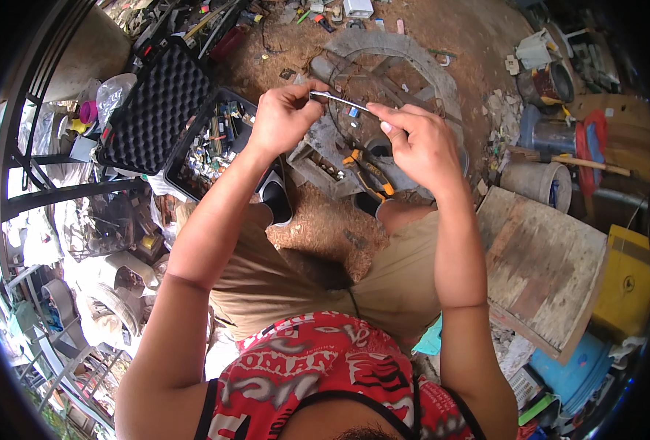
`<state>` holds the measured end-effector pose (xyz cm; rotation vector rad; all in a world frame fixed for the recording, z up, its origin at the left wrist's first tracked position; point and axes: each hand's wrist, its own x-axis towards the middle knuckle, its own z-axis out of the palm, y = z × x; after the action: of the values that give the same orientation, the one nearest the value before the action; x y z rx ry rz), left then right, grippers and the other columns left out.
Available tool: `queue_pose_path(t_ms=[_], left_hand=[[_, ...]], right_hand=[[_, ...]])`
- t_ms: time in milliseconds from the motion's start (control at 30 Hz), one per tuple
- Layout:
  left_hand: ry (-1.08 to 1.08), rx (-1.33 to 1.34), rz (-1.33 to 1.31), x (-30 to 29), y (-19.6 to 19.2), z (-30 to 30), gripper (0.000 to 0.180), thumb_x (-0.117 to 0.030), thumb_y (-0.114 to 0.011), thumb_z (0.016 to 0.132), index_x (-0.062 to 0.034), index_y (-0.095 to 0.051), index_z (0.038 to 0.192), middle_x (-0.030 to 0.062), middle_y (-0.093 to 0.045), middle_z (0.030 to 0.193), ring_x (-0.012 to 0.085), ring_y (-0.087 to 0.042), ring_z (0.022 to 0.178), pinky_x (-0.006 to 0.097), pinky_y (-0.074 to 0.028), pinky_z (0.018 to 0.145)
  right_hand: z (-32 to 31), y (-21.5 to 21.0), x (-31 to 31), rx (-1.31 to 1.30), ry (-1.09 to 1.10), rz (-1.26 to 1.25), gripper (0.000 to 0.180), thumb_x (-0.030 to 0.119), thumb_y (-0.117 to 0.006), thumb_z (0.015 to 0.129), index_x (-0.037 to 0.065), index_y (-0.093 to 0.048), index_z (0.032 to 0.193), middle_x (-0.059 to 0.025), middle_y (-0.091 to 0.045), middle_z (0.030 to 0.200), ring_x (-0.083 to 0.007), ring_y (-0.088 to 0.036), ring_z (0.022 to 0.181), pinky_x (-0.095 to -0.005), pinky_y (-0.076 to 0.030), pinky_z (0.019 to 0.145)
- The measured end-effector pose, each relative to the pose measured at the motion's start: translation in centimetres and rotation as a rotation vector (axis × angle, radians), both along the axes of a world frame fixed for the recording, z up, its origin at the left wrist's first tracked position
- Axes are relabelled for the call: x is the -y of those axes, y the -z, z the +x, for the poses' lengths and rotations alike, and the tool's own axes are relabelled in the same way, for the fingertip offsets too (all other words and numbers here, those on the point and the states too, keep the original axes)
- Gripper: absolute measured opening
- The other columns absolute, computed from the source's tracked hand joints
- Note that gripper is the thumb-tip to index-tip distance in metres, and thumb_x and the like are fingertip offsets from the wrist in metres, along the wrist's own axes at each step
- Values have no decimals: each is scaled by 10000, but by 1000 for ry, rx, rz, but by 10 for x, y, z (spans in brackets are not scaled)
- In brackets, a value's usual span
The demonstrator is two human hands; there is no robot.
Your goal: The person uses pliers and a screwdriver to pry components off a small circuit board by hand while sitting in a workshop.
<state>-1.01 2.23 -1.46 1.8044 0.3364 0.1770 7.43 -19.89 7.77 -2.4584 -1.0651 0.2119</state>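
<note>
My left hand [285,114] and my right hand [416,139] are raised in front of me, both pinching a thin grey metal rod or wire [343,100] stretched between them. The left fingers grip its left end, the right fingertips its right end. Below the hands, on a grey block on the ground, lie orange-handled pliers [369,172]. I sit with knees in tan shorts apart, feet in dark shoes on brown dirt.
An open black case [156,110] with foam lid and several small parts sits at the left. A round grey concrete ring [413,51] lies ahead. A weathered wooden board [545,264], cans, a yellow box [625,282] and a blue bucket are at the right.
</note>
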Motion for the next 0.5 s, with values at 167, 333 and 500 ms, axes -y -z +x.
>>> queue_pose_path(t_ms=[167, 333, 500], left_hand=[[-78, 47, -658, -10, -9, -4, 441, -36, -553, 934, 60, -497, 1361, 127, -681, 1151, 135, -672, 970, 273, -530, 931], [208, 84, -1066, -6, -12, -5, 495, -46, -520, 961, 56, -395, 1429, 138, -659, 1175, 192, -678, 1023, 312, -543, 960], [256, -46, -785, 26, -13, -3, 415, -101, -599, 962, 15, -530, 1355, 94, -668, 1148, 147, -667, 993, 290, -542, 939]], right_hand=[[11, 9, 11, -85, -111, 215, 320, 110, -631, 915, 150, -674, 1229, -60, -635, 815, -180, -572, 675, -323, -477, 672], [23, 24, 7, -528, -6, 625, 349, 198, -719, 882, 72, -624, 1193, -5, -625, 862, -68, -553, 742, -257, -486, 664], [7, 39, -28, -331, -18, 391, 241, 146, -767, 833, 52, -673, 1034, 29, -614, 823, -74, -560, 756, -246, -467, 694]])
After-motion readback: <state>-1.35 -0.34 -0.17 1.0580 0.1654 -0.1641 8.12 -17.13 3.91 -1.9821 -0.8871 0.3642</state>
